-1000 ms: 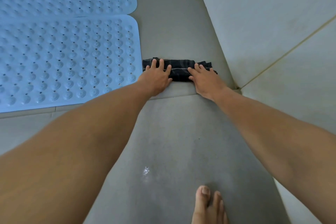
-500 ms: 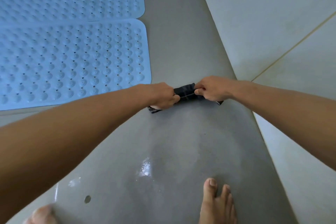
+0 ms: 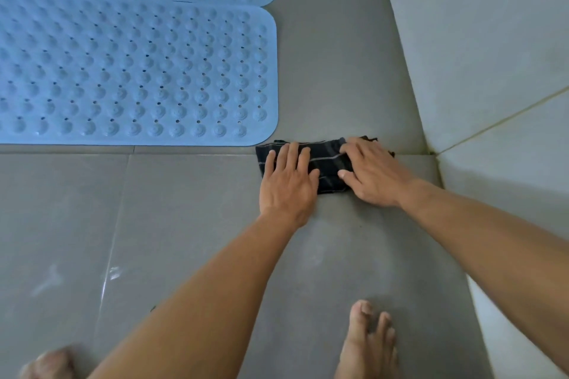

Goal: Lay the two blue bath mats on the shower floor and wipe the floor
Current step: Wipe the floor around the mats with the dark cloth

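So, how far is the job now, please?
Done: both blue bath mats lie flat, side by side, on the shower floor. In hand: the left hand and right hand press a dark cloth flat on the floor beside the mat corner. Left: wiping the nearer floor, where wet streaks show.

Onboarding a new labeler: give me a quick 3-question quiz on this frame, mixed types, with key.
1. True or false: both blue bath mats already lie flat on the floor.
2. What lies under both hands? A sponge; B dark striped cloth; C brush.
3. Fill in: the cloth sits near the mat's ____ corner.

Key
1. True.
2. B: the left hand and right hand press flat, fingers spread, on the dark striped cloth.
3. Near right.
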